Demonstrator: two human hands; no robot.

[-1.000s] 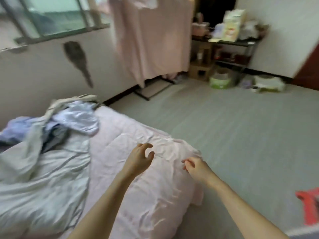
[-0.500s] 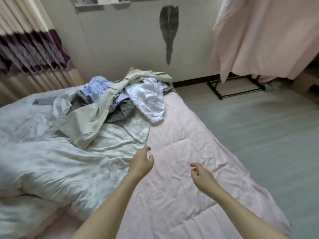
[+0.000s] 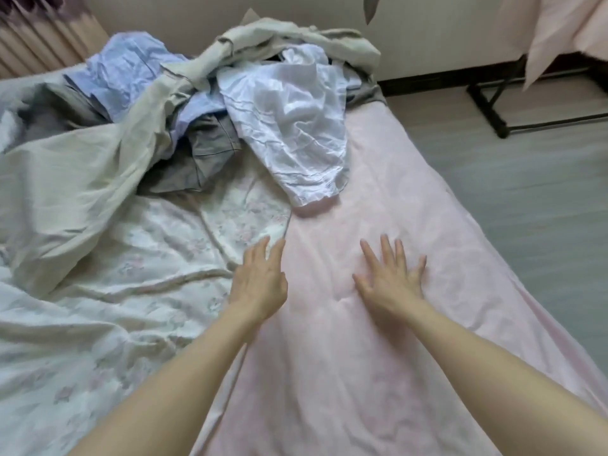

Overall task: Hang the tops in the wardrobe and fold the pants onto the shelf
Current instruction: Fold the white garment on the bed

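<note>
While both hands reach out over the bed, neither one holds anything: the left hand has its fingers straight and close together, at the seam where the floral quilt meets the pink sheet, and the right hand lies with fingers spread wide on the pink sheet. The clothes heap sits well ahead of them at the far end of the bed, near the wall. On top, nearest the hands, a crumpled white top spills onto the pink sheet; a grey garment is wedged under it, a pale blue shirt lies behind, and long beige pants trail from the top of the heap down across the quilt to the left. The pieces overlap so much that I cannot say how many there are or where one ends. To the right, a black rack foot stands on the grey floor, with pink cloth hanging above it, cut off by the frame. A striped curtain shows at the top left corner, blurred. A dark mark on the wall is only partly in view.
</note>
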